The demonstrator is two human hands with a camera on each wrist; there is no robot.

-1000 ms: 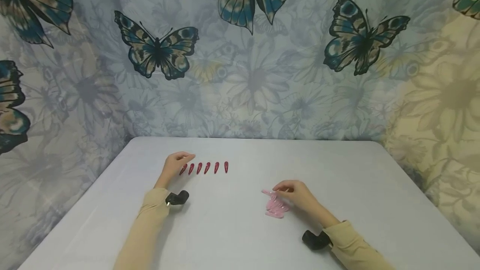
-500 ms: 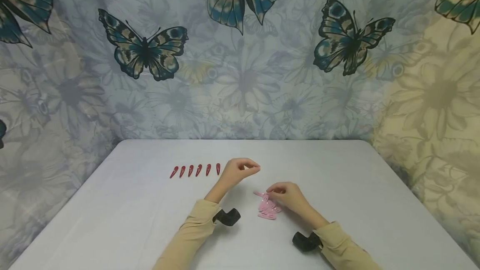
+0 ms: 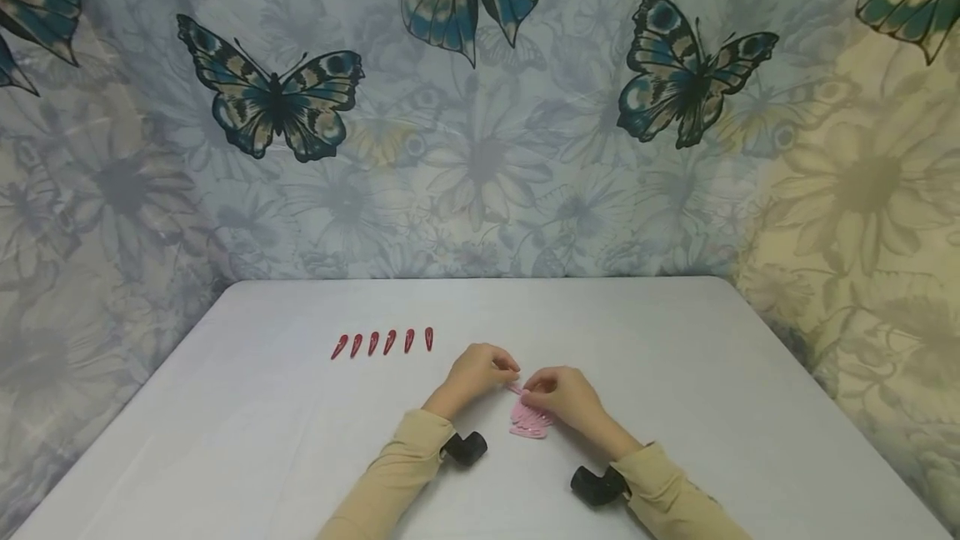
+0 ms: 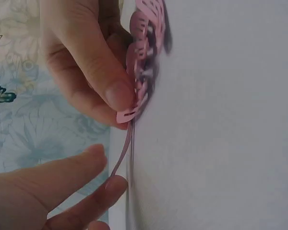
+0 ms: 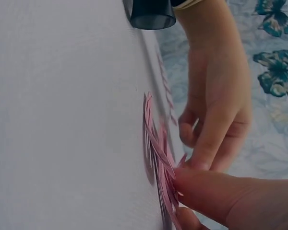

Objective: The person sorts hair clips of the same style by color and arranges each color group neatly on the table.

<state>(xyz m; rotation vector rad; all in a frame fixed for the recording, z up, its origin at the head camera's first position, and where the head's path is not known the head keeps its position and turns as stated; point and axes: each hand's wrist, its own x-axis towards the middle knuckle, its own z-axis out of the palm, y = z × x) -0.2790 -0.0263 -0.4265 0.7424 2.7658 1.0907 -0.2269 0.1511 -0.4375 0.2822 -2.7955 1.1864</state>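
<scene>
Pink hair clips [image 3: 531, 421] lie in a loose pile at the table's middle right. My right hand [image 3: 572, 400] is over the pile's upper edge, and in the left wrist view its thumb and fingers pinch a pink clip [image 4: 127, 115]. My left hand [image 3: 477, 372] is just left of it. Seen from the left wrist, the left hand [image 4: 62, 191] has thumb and finger apart around the far end of a thin pink clip [image 4: 121, 160], one fingertip touching it. The right wrist view shows more pink clips [image 5: 156, 143] beside the right thumb.
Several red hair clips [image 3: 390, 342] form a row at the back left of the white table [image 3: 225, 407]. A black wrist camera [image 3: 465, 448] hangs below the left sleeve, another [image 3: 597, 486] below the right. Butterfly-patterned cloth [image 3: 480, 215] stands behind the table.
My left hand has left the red row, moving right and then down to the pink pile beside my right hand. The head view has shifted slightly to the right.
</scene>
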